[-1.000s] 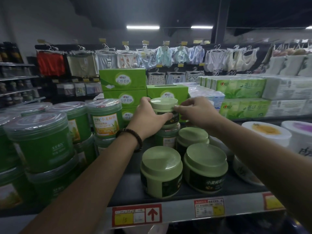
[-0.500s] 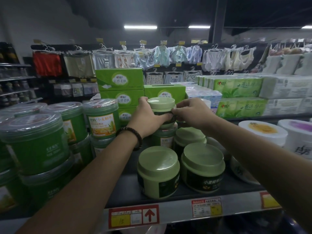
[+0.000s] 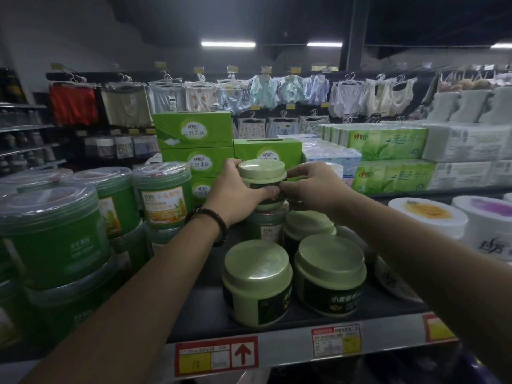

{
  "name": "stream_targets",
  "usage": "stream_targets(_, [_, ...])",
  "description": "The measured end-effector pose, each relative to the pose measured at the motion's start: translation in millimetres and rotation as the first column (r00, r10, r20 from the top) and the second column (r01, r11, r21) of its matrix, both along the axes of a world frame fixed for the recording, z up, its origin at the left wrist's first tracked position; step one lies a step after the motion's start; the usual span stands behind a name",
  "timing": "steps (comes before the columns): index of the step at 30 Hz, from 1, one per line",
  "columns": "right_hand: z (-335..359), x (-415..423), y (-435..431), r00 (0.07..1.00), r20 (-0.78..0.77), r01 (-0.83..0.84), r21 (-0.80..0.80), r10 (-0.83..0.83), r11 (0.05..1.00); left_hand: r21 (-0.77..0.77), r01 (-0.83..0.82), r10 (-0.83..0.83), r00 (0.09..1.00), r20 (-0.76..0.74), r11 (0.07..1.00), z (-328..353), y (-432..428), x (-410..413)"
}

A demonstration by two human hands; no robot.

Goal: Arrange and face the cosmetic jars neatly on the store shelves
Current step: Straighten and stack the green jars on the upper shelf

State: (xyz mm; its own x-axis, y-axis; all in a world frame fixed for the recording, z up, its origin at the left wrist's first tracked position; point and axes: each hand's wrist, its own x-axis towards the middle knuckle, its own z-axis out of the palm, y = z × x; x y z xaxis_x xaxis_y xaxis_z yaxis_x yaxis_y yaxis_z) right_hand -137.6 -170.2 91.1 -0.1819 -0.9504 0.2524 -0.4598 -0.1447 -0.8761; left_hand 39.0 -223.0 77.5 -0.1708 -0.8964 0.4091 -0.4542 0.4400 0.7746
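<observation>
**Both hands clasp the top jar of the back stack**

On my feed the left hand (image 3: pixel 238 189) is wrapped round the left side of a pale green cosmetic jar (image 3: pixel 261 173), with the fingers curled behind it and the thumb laid across the dark label band at the front. The right hand (image 3: pixel 313 187) closes on the opposite side, fingers bent round the jar's right flank, its thumb tip touching the left thumb on the label. Neither hand is spread, and both grip the same jar between them. A dark beaded bracelet (image 3: pixel 210 220) sits on the left wrist.

The held jar is at the back of the shelf (image 3: pixel 291 347), seated on a second jar (image 3: pixel 263 225) of the same kind. It looks upright (the hands cover most of its body, so I cannot tell which way its label faces). Its lid is rounded, stepped and matte pale green.

Just right of that stack stands a single jar (image 3: pixel 307 225). At the shelf's front edge two more stand close side by side. The front-right jar (image 3: pixel 329 275) shows its dark label with pale lettering toward me. The front-left jar (image 3: pixel 256 281) has its label turned round to its right.

Green tubs with clear lids (image 3: pixel 52 234) are stacked at the left, white tubs (image 3: pixel 429 214) sit at the right, and green tissue boxes (image 3: pixel 194 131) stand behind.
</observation>
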Motion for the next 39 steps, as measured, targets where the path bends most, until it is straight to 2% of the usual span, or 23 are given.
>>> stream_targets(13, [-3, -6, -2, 0.999, 0.034, 0.041, -0.044, -0.039, 0.998, -0.015, -0.026, 0.024, 0.995, -0.097, 1.000, -1, 1, -1])
stream_targets(20, [5, -2, 17, 0.999, 0.048, 0.020, -0.132, -0.014, 0.991, -0.042, -0.024, 0.018, 0.988, -0.156, 0.999, 8, 20, 10])
stream_targets(39, [9, 16, 79, 0.994, 0.082, -0.059, -0.188, 0.075, 0.980, -0.101, 0.052, -0.066, 0.987, -0.149, 0.994, 14, 66, 47])
